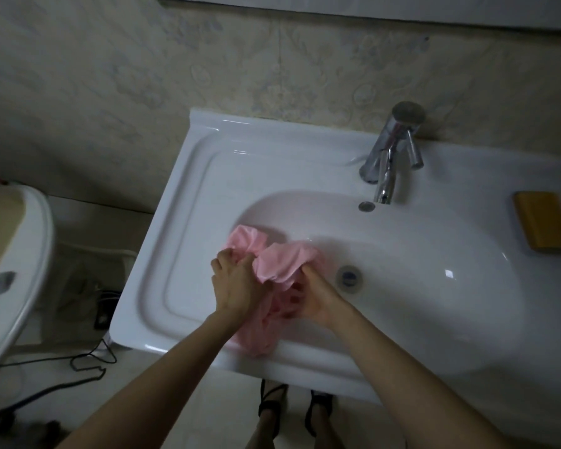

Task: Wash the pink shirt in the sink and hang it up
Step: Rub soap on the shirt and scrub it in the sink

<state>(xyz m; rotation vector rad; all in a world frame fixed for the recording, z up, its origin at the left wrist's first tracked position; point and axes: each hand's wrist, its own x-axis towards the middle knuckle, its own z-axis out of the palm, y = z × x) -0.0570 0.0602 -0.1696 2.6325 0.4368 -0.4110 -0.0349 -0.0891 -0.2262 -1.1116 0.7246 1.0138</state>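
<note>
You are in the washing stage, by my reading. The pink shirt is bunched at the near-left edge of the basin, and one fold trails over the front rim of the sink. Your left hand grips a wad of the cloth with its fingers curled into it. Your right hand does the same just beside it, its fingers buried in the folds. The two hands seem set to rub the fabric against itself.

No water shows at the faucet, and I cannot tell whether the basin holds any. Rinsing, wringing and hanging all appear to be left, and no line or rail is in view.

The shirt is thin and soft, crumpling into loose ruffles. Its lower part looks darker and clingy, so it is probably wet. The sink is glossy white ceramic with rounded moulded edges, likely slick under dripping cloth. The faucet is polished metal. A mustard-yellow bar of soap, rectangular with softened corners, lies on the right edge of the sink, well apart from your hands.
</note>
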